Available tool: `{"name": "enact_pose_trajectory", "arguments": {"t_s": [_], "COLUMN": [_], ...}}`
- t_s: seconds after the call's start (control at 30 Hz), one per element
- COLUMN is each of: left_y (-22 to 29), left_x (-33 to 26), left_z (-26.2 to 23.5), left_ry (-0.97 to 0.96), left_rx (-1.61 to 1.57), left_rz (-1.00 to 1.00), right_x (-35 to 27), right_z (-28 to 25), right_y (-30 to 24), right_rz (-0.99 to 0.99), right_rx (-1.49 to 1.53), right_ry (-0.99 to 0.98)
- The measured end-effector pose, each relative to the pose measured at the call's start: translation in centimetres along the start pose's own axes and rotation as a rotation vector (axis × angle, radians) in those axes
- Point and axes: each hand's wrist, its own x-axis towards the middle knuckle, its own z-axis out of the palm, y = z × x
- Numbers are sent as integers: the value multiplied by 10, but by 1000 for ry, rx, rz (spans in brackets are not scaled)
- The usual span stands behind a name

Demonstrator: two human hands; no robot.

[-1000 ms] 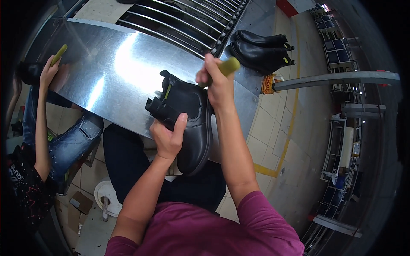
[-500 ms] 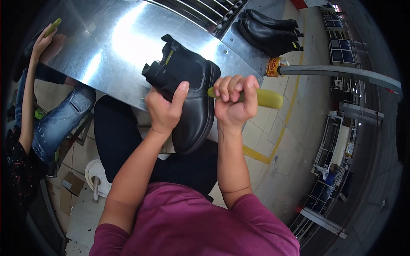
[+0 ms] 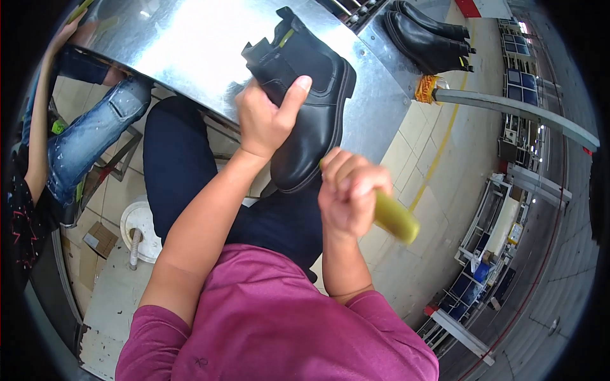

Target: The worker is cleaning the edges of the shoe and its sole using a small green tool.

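Note:
My left hand (image 3: 267, 117) grips a black ankle boot (image 3: 311, 108) by its upper, thumb across the side, holding it tilted over my lap at the edge of a shiny metal table (image 3: 184, 51). My right hand (image 3: 349, 197) is closed round the yellow-green handle of a tool (image 3: 395, 219), just below the boot's toe. The tool's working end is hidden behind my fingers and the boot.
A pair of black boots (image 3: 426, 35) lies at the table's far right corner, beside a grated conveyor. Another person (image 3: 57, 146) in jeans sits to my left, one hand raised to the table. A white bucket lid (image 3: 140, 228) lies on the tiled floor. Racks stand at right.
The boot has shifted up and away with my left hand still on it. My right hand with the yellow-green tool has dropped from beside the boot's upper to below its toe.

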Motion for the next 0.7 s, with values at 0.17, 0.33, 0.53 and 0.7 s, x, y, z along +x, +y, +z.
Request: {"name": "enact_pose_trajectory", "arguments": {"t_s": [0.17, 0.33, 0.53, 0.7], "left_y": [2, 4, -4, 19], "left_x": [4, 4, -8, -10], "left_z": [2, 7, -11, -82], "left_ry": [8, -36, -92, -185], "left_rx": [11, -54, -148, -106], "left_rz": [56, 12, -95, -33], "right_x": [-22, -43, -125, -108], "right_z": [21, 31, 37, 26], "right_y": [-2, -6, -13, -51], "right_rz": [-315, -236, 476, 646], "right_rx": [-466, -492, -376, -80], "right_ry": [-317, -396, -420, -373]}}
